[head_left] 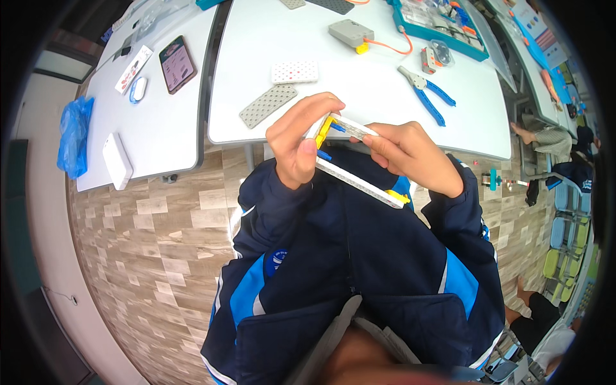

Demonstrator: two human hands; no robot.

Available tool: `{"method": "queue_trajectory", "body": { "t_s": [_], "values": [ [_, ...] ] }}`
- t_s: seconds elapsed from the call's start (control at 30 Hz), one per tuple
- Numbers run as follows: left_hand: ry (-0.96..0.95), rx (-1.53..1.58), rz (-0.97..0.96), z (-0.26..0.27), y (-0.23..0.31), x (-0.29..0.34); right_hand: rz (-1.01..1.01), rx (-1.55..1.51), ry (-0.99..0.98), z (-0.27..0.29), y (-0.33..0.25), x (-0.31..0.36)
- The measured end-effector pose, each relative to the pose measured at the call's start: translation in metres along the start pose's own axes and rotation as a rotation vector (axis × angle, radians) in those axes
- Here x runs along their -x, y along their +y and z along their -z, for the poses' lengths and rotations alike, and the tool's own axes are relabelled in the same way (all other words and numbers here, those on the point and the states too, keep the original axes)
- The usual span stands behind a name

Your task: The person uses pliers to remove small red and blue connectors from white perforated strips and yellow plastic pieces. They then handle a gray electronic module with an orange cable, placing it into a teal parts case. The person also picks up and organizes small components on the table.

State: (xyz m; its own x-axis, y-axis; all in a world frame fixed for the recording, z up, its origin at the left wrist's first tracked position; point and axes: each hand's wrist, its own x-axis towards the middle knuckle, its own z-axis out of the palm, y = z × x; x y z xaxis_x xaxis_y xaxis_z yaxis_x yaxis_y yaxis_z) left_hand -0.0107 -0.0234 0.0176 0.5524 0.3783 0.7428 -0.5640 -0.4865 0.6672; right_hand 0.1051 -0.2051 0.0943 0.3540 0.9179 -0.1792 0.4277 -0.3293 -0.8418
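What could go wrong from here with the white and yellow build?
The lower beam shows past the near edge of the table, so if the left hand slips, it might drop to the floor.
The right hand grips the upper beam; uneven force there might loosen the blue pin beside it.
The yellow piece at the lower beam's far end appears free of both hands and might catch on the jacket.

Curled x2: L hand (290,142), R hand (416,154)
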Motion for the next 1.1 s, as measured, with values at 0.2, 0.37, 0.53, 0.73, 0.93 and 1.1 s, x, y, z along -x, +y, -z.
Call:
{"method": "queue_trajectory", "body": {
  "t_s": [0.2,0.37,0.53,0.73,0.93,1.1],
  "values": [
    [0.030,-0.054,-0.045,0.001,-0.001,-0.004,0.362,0.364,0.241,-0.014,0.002,-0.005],
    [0.044,-0.045,-0.003,0.000,-0.004,0.000,0.105,0.183,0.045,-0.005,0.008,-0.007],
    [0.107,-0.010,-0.062,0.001,-0.008,-0.002,0.373,0.350,0.231,-0.015,0.008,-0.012],
    [0.345,0.433,0.243,0.048,-0.017,-0.019,0.283,0.239,0.278,0.011,0.021,-0.014],
    [0.423,0.771,0.424,0.042,-0.028,-0.007,-0.176,-0.254,0.054,0.024,0.029,-0.021],
    [0.379,0.757,0.575,0.031,-0.026,-0.012,-0.040,-0.120,0.246,0.016,0.046,-0.032]
  ]
}}
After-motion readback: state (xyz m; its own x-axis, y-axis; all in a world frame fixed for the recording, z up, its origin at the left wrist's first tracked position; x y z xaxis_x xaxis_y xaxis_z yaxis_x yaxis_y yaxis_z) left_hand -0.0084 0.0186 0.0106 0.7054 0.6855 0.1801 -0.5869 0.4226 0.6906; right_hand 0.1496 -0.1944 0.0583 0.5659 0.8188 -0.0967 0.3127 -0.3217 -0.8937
